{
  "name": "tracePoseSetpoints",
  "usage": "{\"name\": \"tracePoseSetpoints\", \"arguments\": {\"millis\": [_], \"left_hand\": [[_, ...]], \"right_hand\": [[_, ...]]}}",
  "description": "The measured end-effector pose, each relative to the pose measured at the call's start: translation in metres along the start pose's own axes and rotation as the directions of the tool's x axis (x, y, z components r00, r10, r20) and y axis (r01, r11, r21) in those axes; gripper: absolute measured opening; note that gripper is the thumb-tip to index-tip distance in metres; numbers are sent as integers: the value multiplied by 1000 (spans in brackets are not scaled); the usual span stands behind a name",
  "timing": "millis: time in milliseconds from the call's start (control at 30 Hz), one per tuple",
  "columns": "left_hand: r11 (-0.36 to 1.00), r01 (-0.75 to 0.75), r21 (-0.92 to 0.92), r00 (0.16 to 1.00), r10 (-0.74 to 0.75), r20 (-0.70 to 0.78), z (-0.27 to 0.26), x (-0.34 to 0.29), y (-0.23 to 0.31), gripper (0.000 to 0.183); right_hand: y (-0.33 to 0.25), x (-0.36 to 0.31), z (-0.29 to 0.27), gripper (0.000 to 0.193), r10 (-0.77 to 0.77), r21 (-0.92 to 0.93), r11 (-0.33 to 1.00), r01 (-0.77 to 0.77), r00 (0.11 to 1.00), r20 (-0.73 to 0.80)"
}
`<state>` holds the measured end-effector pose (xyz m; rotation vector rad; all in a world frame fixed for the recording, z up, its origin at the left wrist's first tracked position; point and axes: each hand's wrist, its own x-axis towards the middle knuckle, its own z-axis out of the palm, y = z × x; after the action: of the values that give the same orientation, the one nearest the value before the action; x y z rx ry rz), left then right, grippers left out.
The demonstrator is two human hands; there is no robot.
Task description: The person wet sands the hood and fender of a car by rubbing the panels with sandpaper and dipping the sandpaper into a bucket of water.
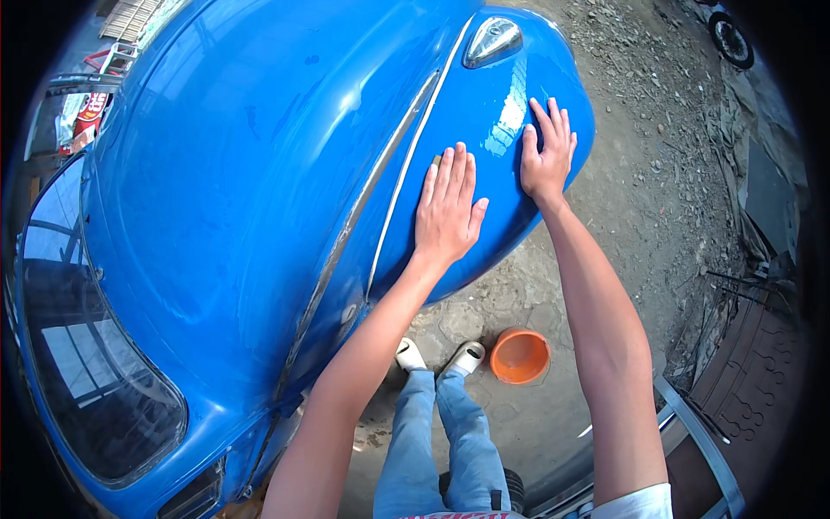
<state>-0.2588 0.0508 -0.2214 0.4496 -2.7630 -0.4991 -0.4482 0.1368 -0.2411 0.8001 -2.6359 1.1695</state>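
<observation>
My left hand (445,212) lies flat on the glossy blue front fender (500,186) of a rounded car, its fingers stretched out and close together. A small yellowish-brown patch shows at its fingertips; what it is I cannot make out. To the right, my right hand (546,157) rests on the same fender near its outer edge, fingers slightly spread, holding nothing that shows. A chrome teardrop-shaped lamp (493,41) sits on top of the fender, beyond both hands. Pale trim (402,169) runs along the seam between the fender and the hood (233,173), where streaky marks show.
An orange bucket (520,355) stands on the ground beside my light slip-on shoes (468,356). The windshield (95,346) is at the left. Rubble and stones (648,112) cover the ground at the right, with a wheel (731,40) farther off. A metal frame (705,445) stands lower right.
</observation>
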Motion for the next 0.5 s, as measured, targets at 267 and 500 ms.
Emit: {"name": "tracePoseSetpoints", "arguments": {"millis": [267,500], "left_hand": [[983,-181,4,972,178,152,-12,15,-5,74],[972,-212,103,973,219,-65,-12,140,-45,76]], "right_hand": [[5,0,-7,44,7,20,1000,-7,1000,1],[-18,5,10,44,-20,64,998,20,1000,-2]]}}
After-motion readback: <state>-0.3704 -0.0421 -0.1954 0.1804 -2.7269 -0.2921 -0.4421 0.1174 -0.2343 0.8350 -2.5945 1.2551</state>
